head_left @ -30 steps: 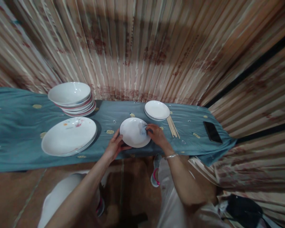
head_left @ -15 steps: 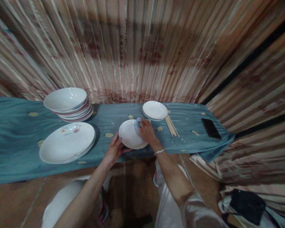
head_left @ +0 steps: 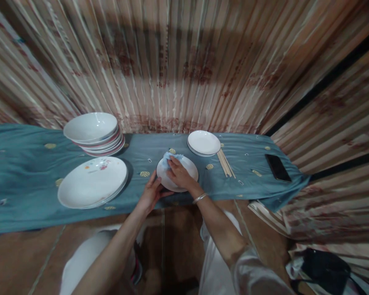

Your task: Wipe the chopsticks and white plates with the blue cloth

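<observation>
A small white plate with a thin dark rim is over the near side of the cloth-covered table. My left hand grips its left edge, thumb on top and fingers underneath. Pressed to the plate's upper left part is a light blue cloth, held under the fingers of my right hand. Part of the cloth is hidden by that hand. Beyond, to the right, small white plates sit in a stack, with several chopsticks lying beside them.
On the left of the teal tablecloth stand stacked white bowls and, nearer, large floral plates. A black phone lies at the right end. Pleated curtains hang close behind. A dark bag is at the lower right.
My right hand has slid the cloth from the plate's right side across to its upper left. My left hand keeps its hold on the edge. The view has shifted slightly.
</observation>
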A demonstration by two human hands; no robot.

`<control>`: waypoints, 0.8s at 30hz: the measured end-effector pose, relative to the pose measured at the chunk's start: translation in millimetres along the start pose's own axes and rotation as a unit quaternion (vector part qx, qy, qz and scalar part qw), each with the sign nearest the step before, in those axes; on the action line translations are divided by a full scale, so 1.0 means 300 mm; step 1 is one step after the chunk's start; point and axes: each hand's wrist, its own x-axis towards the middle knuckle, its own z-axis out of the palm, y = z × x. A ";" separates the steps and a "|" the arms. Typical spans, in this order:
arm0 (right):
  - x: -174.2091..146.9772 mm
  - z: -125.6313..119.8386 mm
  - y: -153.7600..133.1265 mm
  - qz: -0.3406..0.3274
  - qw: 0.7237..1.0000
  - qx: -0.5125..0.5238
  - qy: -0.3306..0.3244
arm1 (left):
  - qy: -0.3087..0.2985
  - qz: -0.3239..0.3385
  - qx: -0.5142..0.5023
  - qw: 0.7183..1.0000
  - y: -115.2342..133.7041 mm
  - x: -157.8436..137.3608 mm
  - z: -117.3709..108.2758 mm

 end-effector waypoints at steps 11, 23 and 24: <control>-0.039 -0.042 -0.031 -0.058 0.991 0.108 -0.052 | 0.003 -0.002 -0.004 1.000 -0.003 0.003 -0.008; -0.147 -0.130 -0.061 -0.018 0.987 0.139 -0.075 | 0.015 0.002 0.002 1.000 -0.001 -0.001 0.003; -0.155 -0.137 -0.059 -0.010 0.989 0.131 -0.073 | 0.015 0.004 0.005 1.000 -0.002 -0.001 0.004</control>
